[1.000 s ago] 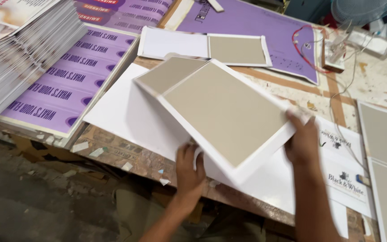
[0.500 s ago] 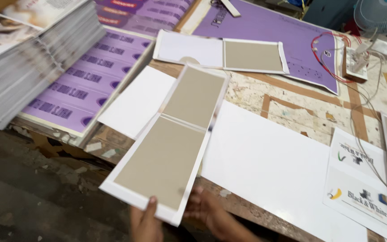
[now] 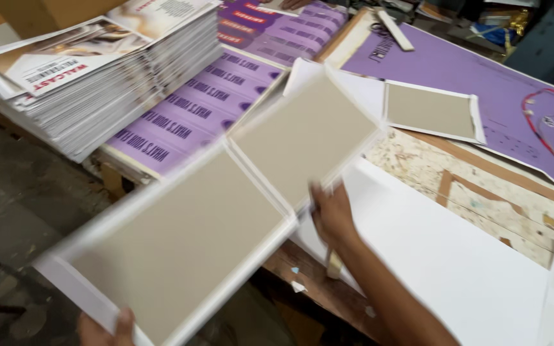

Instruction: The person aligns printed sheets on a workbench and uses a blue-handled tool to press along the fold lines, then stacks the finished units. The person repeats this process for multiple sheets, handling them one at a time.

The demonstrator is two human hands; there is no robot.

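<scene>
I hold an unfolded book cover [image 3: 193, 243]: two grey boards glued on white paper with turned-in white edges. It hangs tilted and blurred over the table's front edge, its far board above the purple sheets. My left hand [image 3: 100, 328] grips its near bottom corner. At its right edge, near the gap between the boards, my right hand [image 3: 331, 214] holds it from below. A small beige stick [image 3: 334, 263] shows under that wrist; I cannot tell whether the hand holds it.
A large white sheet [image 3: 444, 256] lies on the worn wooden table [image 3: 482, 186]. Another grey-board cover [image 3: 431, 112] rests behind, on a big purple sheet [image 3: 482, 70] with a red wire [image 3: 549, 122]. A tall stack of magazines [image 3: 97, 70] and purple printed sheets [image 3: 187, 122] are at left.
The cover has swung left and lifted off the white sheet, now out over the table edge. My right hand moved up to its right edge; my left keeps the near corner.
</scene>
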